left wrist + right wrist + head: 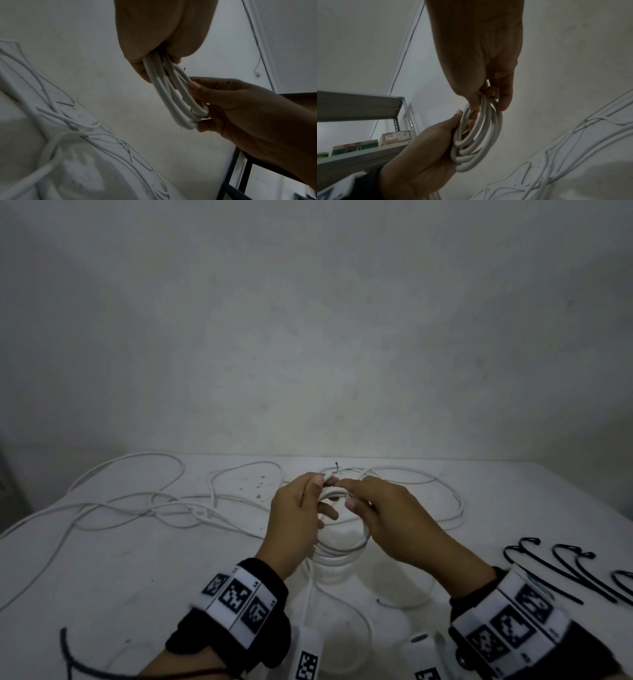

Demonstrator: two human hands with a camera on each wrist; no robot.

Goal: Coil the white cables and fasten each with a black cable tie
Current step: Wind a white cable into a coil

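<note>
A white cable coil (342, 547) of several loops hangs above the middle of the table, held between both hands. My left hand (313, 494) grips its left side, thumb over the strands; in the left wrist view my left hand (154, 54) has its fingers curled round the coil (178, 97). My right hand (356, 494) pinches the top of the loops near a short cable end (334, 472). The right wrist view shows my right hand (488, 97) and the coil (479, 135). Several black cable ties (548, 573) lie on the table at the right.
Loose white cables (137, 501) sprawl over the white table (479, 542), left and back, with more cable (428, 484) behind my right hand. A dark cord (68, 652) lies at the front left. A metal shelf (359, 105) with boxes stands off to the side.
</note>
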